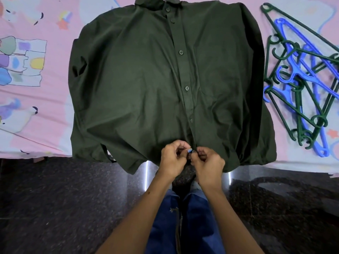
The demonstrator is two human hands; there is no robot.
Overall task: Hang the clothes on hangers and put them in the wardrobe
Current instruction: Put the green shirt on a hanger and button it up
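Observation:
A dark green button-up shirt (143, 85) lies flat on the bed, front up, collar at the far end, its hem hanging over the near edge. Its sleeves are folded under or hidden. My left hand (173, 158) and my right hand (206, 162) meet at the bottom of the button placket, each pinching the shirt's fabric near the lowest button. A pile of green and blue plastic hangers (300, 79) lies to the right of the shirt.
The bed carries a pink sheet (36, 52) with cartoon prints. Its near edge runs across the view above a dark speckled floor (55, 198). My legs in blue jeans (183, 217) stand close against the bed.

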